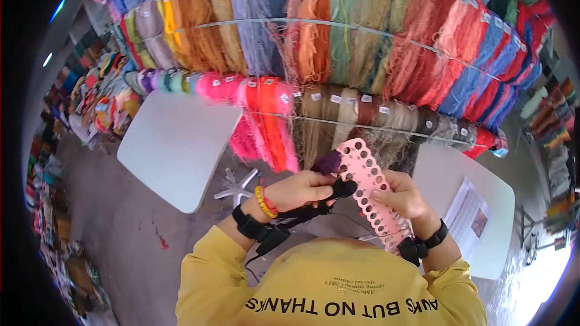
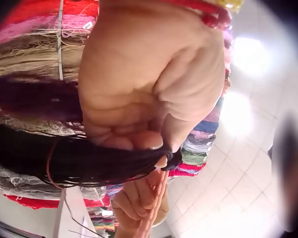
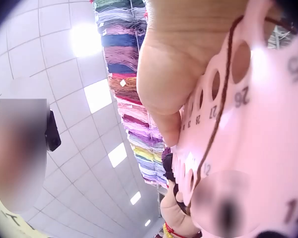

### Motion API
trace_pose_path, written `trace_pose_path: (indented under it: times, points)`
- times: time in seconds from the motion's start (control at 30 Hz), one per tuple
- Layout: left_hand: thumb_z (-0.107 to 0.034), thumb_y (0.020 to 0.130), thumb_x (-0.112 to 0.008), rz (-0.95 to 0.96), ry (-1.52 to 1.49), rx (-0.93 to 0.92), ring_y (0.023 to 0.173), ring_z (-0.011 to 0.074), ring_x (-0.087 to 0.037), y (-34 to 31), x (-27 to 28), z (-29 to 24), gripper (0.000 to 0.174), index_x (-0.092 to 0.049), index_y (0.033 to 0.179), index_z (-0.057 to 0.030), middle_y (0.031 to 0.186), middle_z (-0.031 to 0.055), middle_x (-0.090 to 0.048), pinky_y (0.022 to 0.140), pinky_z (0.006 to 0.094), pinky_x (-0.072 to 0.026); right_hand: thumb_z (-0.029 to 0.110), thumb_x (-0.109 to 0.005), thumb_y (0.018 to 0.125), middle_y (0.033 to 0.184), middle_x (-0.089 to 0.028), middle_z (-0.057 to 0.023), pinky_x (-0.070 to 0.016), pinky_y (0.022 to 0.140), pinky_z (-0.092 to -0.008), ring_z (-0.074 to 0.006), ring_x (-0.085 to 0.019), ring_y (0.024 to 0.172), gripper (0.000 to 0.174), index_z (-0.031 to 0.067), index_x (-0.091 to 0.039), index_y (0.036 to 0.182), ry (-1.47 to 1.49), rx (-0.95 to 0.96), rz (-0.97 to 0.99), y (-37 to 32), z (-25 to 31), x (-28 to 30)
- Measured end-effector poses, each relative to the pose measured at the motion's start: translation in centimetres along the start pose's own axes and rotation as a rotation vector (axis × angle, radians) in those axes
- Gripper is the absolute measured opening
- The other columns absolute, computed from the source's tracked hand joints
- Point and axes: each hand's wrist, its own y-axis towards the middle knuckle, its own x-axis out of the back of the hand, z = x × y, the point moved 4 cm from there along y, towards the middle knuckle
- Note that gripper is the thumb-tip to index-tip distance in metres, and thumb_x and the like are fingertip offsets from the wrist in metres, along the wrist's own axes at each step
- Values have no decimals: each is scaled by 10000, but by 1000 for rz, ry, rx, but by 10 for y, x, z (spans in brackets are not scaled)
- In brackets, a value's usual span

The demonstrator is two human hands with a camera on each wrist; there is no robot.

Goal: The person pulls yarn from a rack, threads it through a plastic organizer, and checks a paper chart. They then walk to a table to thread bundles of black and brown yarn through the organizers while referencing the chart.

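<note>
A pink board with numbered holes along both long edges is held up in front of the body. My right hand grips its right edge, thumb on the face. At the opposite edge my left hand pinches a bundle of black thread near a hole, the bundle's looped end by the thumb and fingertips. Dark purple thread hangs from the board just beyond that hand. In the right wrist view a thin brown strand runs across the board's face.
Racks of labelled, coloured yarn skeins fill the wall ahead. A white table stands left and another white table right, with a printed sheet on it. Between them is a chair base on the floor.
</note>
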Motion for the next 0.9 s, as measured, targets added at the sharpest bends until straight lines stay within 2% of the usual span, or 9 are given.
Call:
trace_pose_path:
  times: [0.07, 0.17, 0.2, 0.3, 0.43, 0.57, 0.7, 0.8, 0.9]
  points:
    - [-241, 909, -504, 5, 336, -13, 673, 121, -556, -2, 4, -11, 278, -588, 1041, -11, 771, 14, -601, 619, 255, -451, 96, -593, 848, 863, -579, 33, -411, 633, -176, -15, -482, 737, 234, -15, -576, 1053, -3, -27, -3, -2, -2, 1]
    - [-212, 874, -536, -121, 687, -379, 589, 170, -552, -8, 9, -23, 214, -604, 895, -10, 694, 81, -587, 548, 288, -429, 101, -593, 852, 860, -579, 30, -418, 637, -180, -21, -490, 734, 232, -15, -577, 1052, -20, -55, -9, -3, -9, -1]
    - [-171, 847, -553, -104, 786, -427, 625, 256, -568, -10, 7, -31, 172, -604, 883, -12, 719, 142, -572, 581, 334, -442, 103, -592, 854, 861, -580, 29, -420, 639, -181, -22, -492, 735, 231, -16, -577, 1051, -21, -56, -18, -4, -10, -3]
    - [-157, 839, -562, -170, 985, -480, 673, 282, -576, -13, 11, -29, 157, -603, 862, -8, 732, 140, -573, 597, 337, -446, 110, -591, 857, 862, -581, 25, -429, 657, -188, -25, -496, 749, 232, -19, -576, 1050, -66, -52, -37, -7, -9, -4]
    - [-144, 840, -574, -185, 681, -555, 692, 219, -584, 1, 9, -1, 179, -613, 948, -7, 772, 103, -599, 630, 311, -454, 109, -587, 859, 872, -584, 19, -431, 669, -193, -27, -496, 761, 238, -19, -570, 1060, -85, -20, -94, -4, -5, -3]
    - [-133, 863, -553, -106, 9, -203, 656, 89, -546, 14, 3, 9, 221, -586, 1011, 28, 751, 35, -589, 623, 238, -446, 114, -586, 860, 882, -587, 15, -427, 664, -191, -29, -493, 757, 246, -19, -565, 1066, -46, -9, -85, -3, -8, -2]
    - [-76, 845, -489, -228, 318, -270, 618, 90, -545, 24, 6, 26, 235, -569, 1044, 22, 692, 18, -582, 568, 236, -442, 120, -590, 857, 843, -567, 34, -409, 627, -184, -21, -471, 722, 229, -17, -574, 1039, -113, -19, -161, -7, -10, 0]
    - [-56, 832, -477, -356, 887, -463, 626, 100, -549, 21, 8, 21, 254, -556, 1061, 21, 718, 26, -587, 559, 249, -450, 116, -591, 855, 805, -548, 47, -404, 607, -183, -12, -456, 699, 223, -19, -576, 1032, -168, -78, -184, -14, -18, 3]
    - [-49, 840, -480, -297, 322, -293, 624, 104, -546, 30, 8, 29, 251, -541, 1075, 14, 752, 25, -581, 579, 259, -463, 116, -591, 855, 772, -527, 60, -390, 571, -179, -4, -432, 659, 216, -12, -577, 1029, -236, 25, -224, -12, -14, 8]
